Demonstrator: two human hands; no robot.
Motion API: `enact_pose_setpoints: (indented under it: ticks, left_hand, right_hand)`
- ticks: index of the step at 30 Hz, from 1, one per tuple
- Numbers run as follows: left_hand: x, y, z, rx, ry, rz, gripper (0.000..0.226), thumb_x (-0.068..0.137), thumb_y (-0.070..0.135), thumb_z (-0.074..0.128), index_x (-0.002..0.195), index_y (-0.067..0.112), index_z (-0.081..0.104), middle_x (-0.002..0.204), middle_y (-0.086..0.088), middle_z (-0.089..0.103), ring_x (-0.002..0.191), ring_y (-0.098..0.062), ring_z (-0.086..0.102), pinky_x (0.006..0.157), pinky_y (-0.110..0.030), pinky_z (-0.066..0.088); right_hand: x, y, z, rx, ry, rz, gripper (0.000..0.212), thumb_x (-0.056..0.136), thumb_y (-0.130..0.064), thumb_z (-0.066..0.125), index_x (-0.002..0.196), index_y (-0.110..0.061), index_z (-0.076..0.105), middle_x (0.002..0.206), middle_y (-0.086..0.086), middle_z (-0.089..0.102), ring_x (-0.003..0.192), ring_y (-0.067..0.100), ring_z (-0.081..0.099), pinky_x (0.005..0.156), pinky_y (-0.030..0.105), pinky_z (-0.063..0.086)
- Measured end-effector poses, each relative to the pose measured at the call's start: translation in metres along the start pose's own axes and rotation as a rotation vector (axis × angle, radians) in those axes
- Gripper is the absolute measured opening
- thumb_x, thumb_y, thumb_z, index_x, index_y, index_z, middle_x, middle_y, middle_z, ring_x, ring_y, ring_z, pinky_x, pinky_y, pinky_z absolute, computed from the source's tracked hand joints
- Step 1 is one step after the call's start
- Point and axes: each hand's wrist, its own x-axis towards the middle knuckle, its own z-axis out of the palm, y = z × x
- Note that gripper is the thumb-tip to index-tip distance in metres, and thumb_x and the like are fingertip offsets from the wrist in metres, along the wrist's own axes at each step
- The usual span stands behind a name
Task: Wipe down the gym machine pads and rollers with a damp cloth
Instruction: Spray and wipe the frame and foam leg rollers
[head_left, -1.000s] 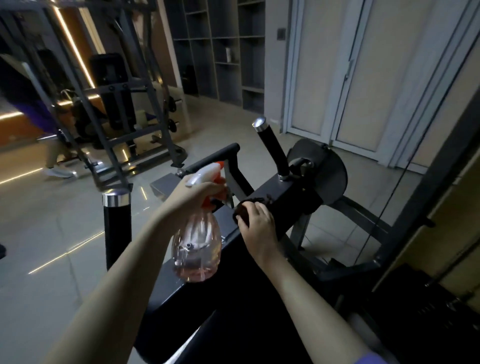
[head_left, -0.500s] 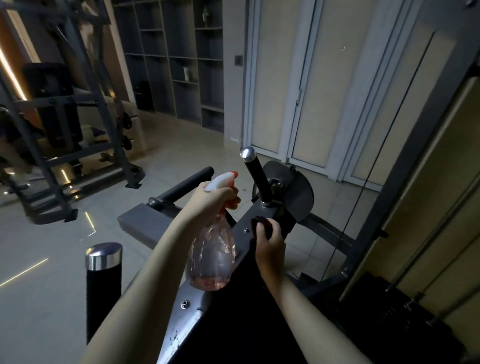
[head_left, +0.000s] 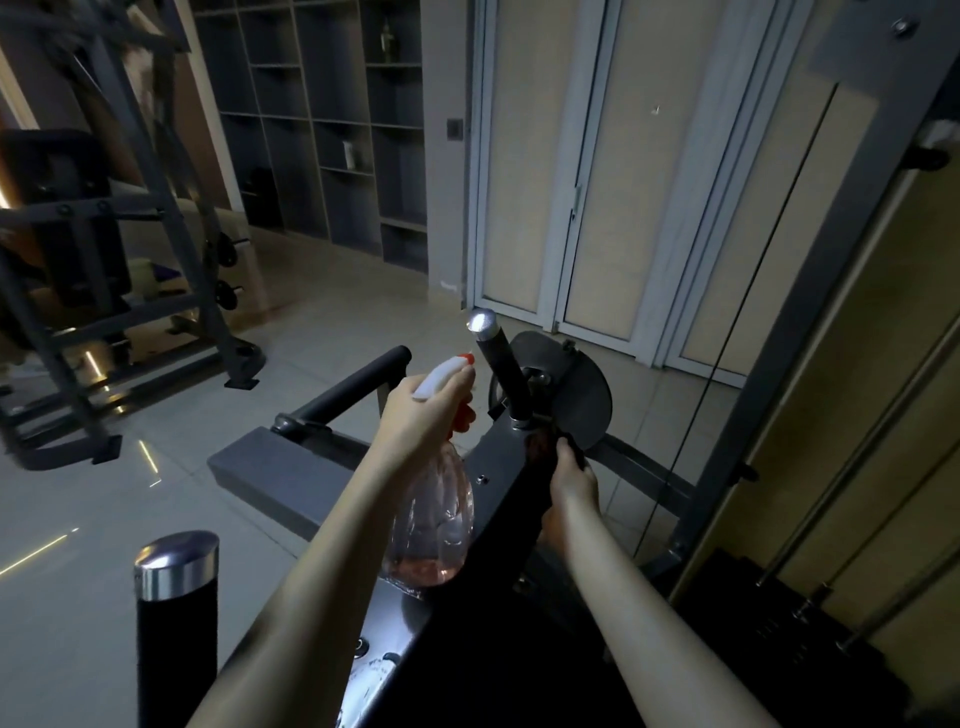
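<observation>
- The bottle (head_left: 434, 519) is held at its neck by the left hand (head_left: 423, 415). The fingers are curled round the white and red spray head, and the clear body with its pinkish liquid hangs below the hand, in front of the machine's arm (head_left: 501, 457).
- The cloth (head_left: 543, 457), dark and hard to make out in the dim light, is pressed against the far end of the arm by the right hand (head_left: 571, 480), just below the foot of the handle (head_left: 501, 369).
- The right fingers are curled over the cloth and the edge of the arm; how much of the cloth is gathered under them cannot be told.
- The handle, a black grip with a chrome cap, is set tilted on the arm, directly in front of a dark round disc (head_left: 582, 400).
- A black roller (head_left: 353, 387) is seen left of the bottle, sticking out from the frame towards the far left.
- A second chrome-capped post (head_left: 176, 571) is seen upright at the lower left, well apart from both hands.
- A thin cable (head_left: 748, 260) is strung down the right side, and a dim weight stack (head_left: 805, 634) is seen below it.
- Pale doors (head_left: 597, 182), grey shelves (head_left: 322, 130) and a rack (head_left: 104, 270) are seen behind, on a tiled floor (head_left: 130, 519).
</observation>
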Motion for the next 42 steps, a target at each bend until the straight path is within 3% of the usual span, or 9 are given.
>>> enact_pose_setpoints:
  ticks: [4, 11, 17, 23, 28, 31, 34, 37, 42]
  left_hand:
    - [0.003, -0.006, 0.005, 0.025, 0.004, -0.041, 0.028, 0.090, 0.040, 0.062, 0.087, 0.012, 0.061, 0.067, 0.000, 0.058, 0.054, -0.012, 0.054, 0.054, -0.024, 0.040]
    - [0.009, -0.009, 0.007, 0.237, -0.013, -0.106, 0.028, 0.089, 0.033, 0.054, 0.071, 0.011, 0.052, 0.063, -0.006, 0.057, 0.054, -0.017, 0.048, 0.055, -0.025, 0.038]
    - [0.008, -0.014, 0.011, 0.275, -0.049, -0.177, 0.029, 0.089, 0.032, 0.050, 0.073, 0.008, 0.053, 0.061, -0.011, 0.056, 0.053, -0.024, 0.055, 0.054, -0.030, 0.043]
    - [0.013, -0.009, 0.011, 0.285, -0.024, -0.156, 0.023, 0.087, 0.022, 0.050, 0.068, 0.009, 0.048, 0.058, -0.008, 0.052, 0.052, -0.022, 0.049, 0.052, -0.024, 0.039]
    - [0.005, -0.008, 0.007, 0.157, 0.005, -0.136, 0.017, 0.089, 0.019, 0.049, 0.074, 0.011, 0.044, 0.070, -0.010, 0.039, 0.063, -0.022, 0.038, 0.059, -0.035, 0.033]
    - [-0.002, -0.006, 0.001, -0.030, 0.026, -0.055, 0.022, 0.094, 0.021, 0.054, 0.076, 0.012, 0.045, 0.068, -0.010, 0.038, 0.061, -0.021, 0.040, 0.056, -0.031, 0.033]
    - [-0.002, 0.001, -0.005, -0.069, -0.002, 0.001, 0.022, 0.093, 0.025, 0.055, 0.076, 0.012, 0.049, 0.065, -0.011, 0.047, 0.061, -0.021, 0.048, 0.057, -0.027, 0.036]
    - [-0.001, 0.011, -0.004, -0.076, 0.050, 0.027, 0.017, 0.095, 0.021, 0.054, 0.084, 0.009, 0.056, 0.074, -0.012, 0.056, 0.070, -0.022, 0.056, 0.067, -0.034, 0.042]
    - [-0.003, 0.009, 0.002, -0.076, 0.089, 0.061, 0.028, 0.091, 0.030, 0.059, 0.070, 0.013, 0.057, 0.060, 0.000, 0.052, 0.060, -0.019, 0.055, 0.068, -0.038, 0.045]
  right_hand:
    - [0.002, 0.001, 0.005, 0.029, -0.012, 0.013, 0.058, 0.089, -0.043, 0.057, 0.136, -0.011, 0.043, 0.133, 0.017, 0.052, 0.115, 0.037, 0.054, 0.101, 0.048, 0.043]
    - [0.006, -0.004, 0.001, 0.003, 0.012, -0.014, 0.056, 0.091, -0.042, 0.055, 0.136, -0.010, 0.044, 0.130, 0.015, 0.054, 0.113, 0.034, 0.056, 0.099, 0.046, 0.045]
    - [0.007, -0.006, -0.001, -0.013, 0.032, -0.024, 0.051, 0.091, -0.042, 0.055, 0.133, -0.013, 0.049, 0.129, 0.013, 0.056, 0.113, 0.034, 0.056, 0.100, 0.045, 0.044]
    - [0.006, -0.010, -0.005, -0.012, 0.022, -0.060, 0.051, 0.094, -0.038, 0.052, 0.135, -0.008, 0.046, 0.131, 0.014, 0.053, 0.116, 0.032, 0.053, 0.101, 0.040, 0.042]
    - [0.005, -0.005, -0.002, 0.041, 0.012, -0.056, 0.047, 0.093, -0.038, 0.054, 0.133, -0.014, 0.049, 0.128, 0.011, 0.056, 0.114, 0.031, 0.055, 0.101, 0.045, 0.044]
    - [0.006, -0.001, -0.002, 0.052, 0.002, -0.063, 0.045, 0.093, -0.037, 0.053, 0.131, -0.013, 0.051, 0.128, 0.011, 0.057, 0.113, 0.031, 0.056, 0.101, 0.044, 0.045]
    - [0.006, -0.001, 0.001, 0.069, 0.005, -0.064, 0.044, 0.094, -0.035, 0.053, 0.130, -0.011, 0.051, 0.126, 0.011, 0.057, 0.113, 0.031, 0.055, 0.101, 0.043, 0.044]
    - [0.002, -0.003, 0.003, 0.089, -0.008, -0.066, 0.044, 0.094, -0.034, 0.053, 0.131, -0.011, 0.049, 0.119, 0.008, 0.056, 0.113, 0.031, 0.055, 0.101, 0.045, 0.044]
    - [0.000, -0.007, 0.006, 0.104, -0.012, -0.080, 0.045, 0.093, -0.036, 0.053, 0.131, -0.013, 0.047, 0.126, 0.011, 0.055, 0.111, 0.030, 0.055, 0.100, 0.045, 0.045]
